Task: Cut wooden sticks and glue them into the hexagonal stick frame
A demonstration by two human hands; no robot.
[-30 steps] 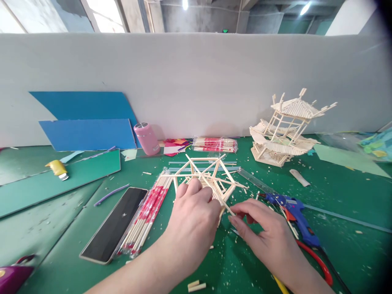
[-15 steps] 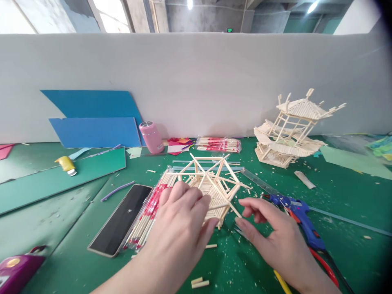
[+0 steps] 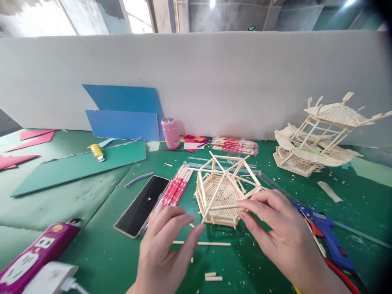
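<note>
In front of me stands a framework of pale wooden sticks [image 3: 218, 161] with an open top of crossing sticks and a concentric stick floor. My right hand [image 3: 272, 228] pinches the right end of a short wooden stick [image 3: 225, 207] at the framework's near side, between thumb and fingertips. At the near left corner is my left hand [image 3: 173, 241], thumb and fingers apart with nothing seen between them. Its fingertips are close to the low end of a slanting stick. A loose stick [image 3: 214, 244] lies on the table just beyond the left thumb.
A phone [image 3: 142, 206] and bagged red-banded sticks [image 3: 177, 185] lie left of the framework. A blue glue gun [image 3: 329, 232] rests right, beside my right hand. A stick pavilion [image 3: 318, 143] and a pink flask [image 3: 170, 132] stand behind. Short stick pieces [image 3: 213, 279] lie in front.
My left hand has drawn back from the framework toward me and opened. My right hand has come in to the near side and closed on the short stick. The view has swung left.
</note>
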